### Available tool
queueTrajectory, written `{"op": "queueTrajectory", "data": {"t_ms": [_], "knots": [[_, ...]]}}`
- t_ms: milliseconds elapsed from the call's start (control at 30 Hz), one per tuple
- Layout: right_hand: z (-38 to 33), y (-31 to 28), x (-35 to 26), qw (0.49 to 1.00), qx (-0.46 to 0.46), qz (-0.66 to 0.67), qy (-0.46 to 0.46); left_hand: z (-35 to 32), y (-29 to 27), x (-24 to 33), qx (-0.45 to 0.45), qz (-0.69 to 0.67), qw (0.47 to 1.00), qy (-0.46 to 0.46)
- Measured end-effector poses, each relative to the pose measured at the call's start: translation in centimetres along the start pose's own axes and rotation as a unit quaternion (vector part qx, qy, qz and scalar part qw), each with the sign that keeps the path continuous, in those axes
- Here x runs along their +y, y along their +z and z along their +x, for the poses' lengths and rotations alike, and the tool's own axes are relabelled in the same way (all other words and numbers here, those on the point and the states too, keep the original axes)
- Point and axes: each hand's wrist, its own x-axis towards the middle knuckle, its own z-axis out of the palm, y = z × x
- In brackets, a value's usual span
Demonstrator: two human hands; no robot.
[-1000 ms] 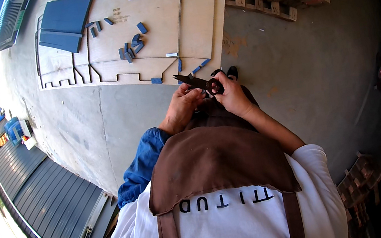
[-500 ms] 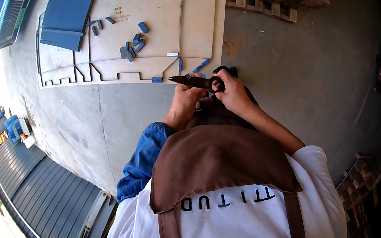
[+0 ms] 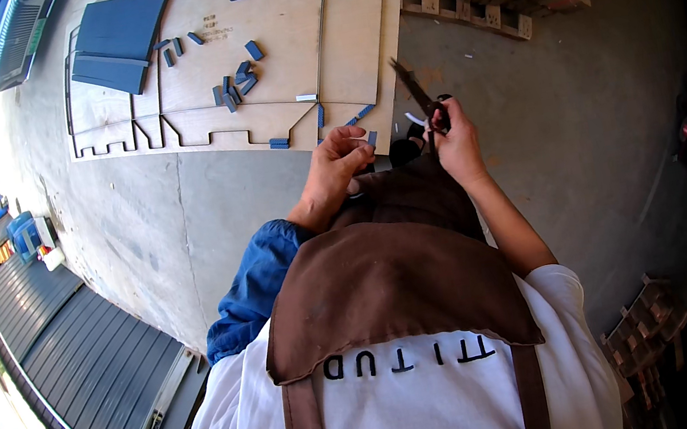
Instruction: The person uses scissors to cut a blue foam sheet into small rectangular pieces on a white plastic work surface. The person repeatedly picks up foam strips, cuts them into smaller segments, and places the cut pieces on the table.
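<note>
Above the brown apron (image 3: 391, 288), the right hand (image 3: 458, 142) is clamped on the handles of dark scissors (image 3: 420, 99), blades tilted up and away. Well apart from it, the left hand (image 3: 340, 161) is curled with fingertips pinched together; whether it holds anything cannot be told. Plywood sheets (image 3: 271, 37) with blue pieces (image 3: 237, 83) lie on the concrete floor (image 3: 595, 103) beyond.

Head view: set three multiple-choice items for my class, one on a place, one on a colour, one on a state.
1. Where do the small blue blocks lie?
A. on the plywood sheets
B. on the white chair
C. on the pallets

2. What colour is the apron?
A. green
B. brown
C. yellow

3. How does the right hand hold the scissors?
A. flat, shut
B. dropped on the floor
C. blades pointing up and away

Answers: 1 A, blocks are scattered on the cut wood; 2 B, brown cloth over a white shirt; 3 C, the grip is on the handles, with the tips raised.
</note>
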Motion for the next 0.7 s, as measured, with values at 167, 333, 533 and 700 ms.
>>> {"op": "queueTrajectory", "data": {"t_ms": [167,333,533,700], "knots": [[0.5,-7.7,2.1,0.969,-0.137,-0.176,0.104,-0.2,-0.3,1.3,0.014,0.32,0.926,0.2],[-1.4,-10.0,-1.0,0.906,-0.394,-0.067,0.136,-0.1,0.2,3.0,0.008,0.469,0.793,0.388],[-2.2,-8.4,-2.3,0.898,-0.435,-0.053,0.046,-0.2,0.8,3.6,-0.009,0.456,0.812,0.365],[-2.1,-8.0,-0.9,0.894,-0.403,0.049,0.189,0.5,1.2,1.1,0.057,0.31,0.927,0.204]]}}
